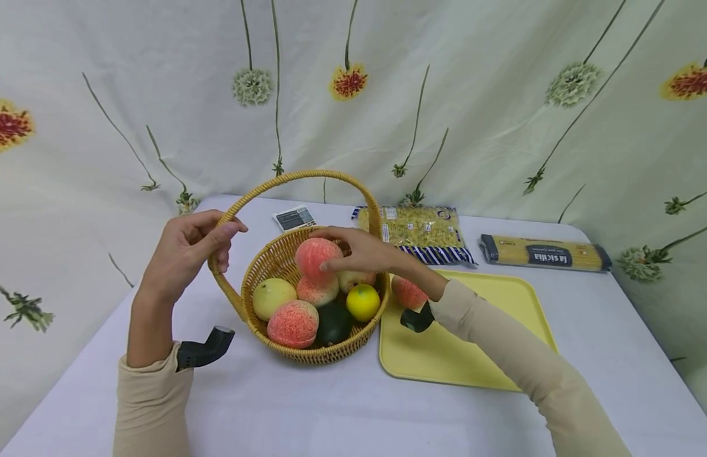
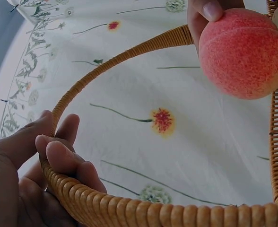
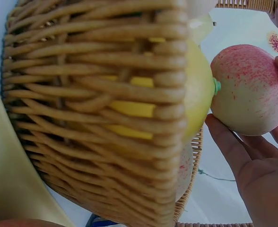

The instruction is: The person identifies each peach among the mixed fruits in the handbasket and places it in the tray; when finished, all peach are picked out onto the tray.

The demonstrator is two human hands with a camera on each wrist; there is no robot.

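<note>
A wicker basket (image 1: 325,357) with a tall arched handle (image 1: 313,173) stands on the table. My left hand (image 1: 185,251) grips the left side of that handle, fingers curled round it in the left wrist view. Over the basket my right hand (image 1: 356,251) holds a pink peach (image 1: 315,257) between thumb and fingers. Below lie another peach (image 1: 293,324), a smaller pink fruit (image 1: 317,292), a pale yellow-green round fruit (image 1: 273,298), a dark green fruit (image 1: 333,325) and a bright yellow fruit (image 1: 363,303). A pale fruit (image 1: 353,279) is partly hidden under the right hand.
Right of the basket lies a yellow tray (image 1: 462,362) with a peach (image 1: 407,292) on it, partly behind the right forearm. Farther back are a bag of pasta (image 1: 424,228), a spaghetti pack (image 1: 544,252) and a small printed packet (image 1: 294,218). A flowered cloth hangs behind.
</note>
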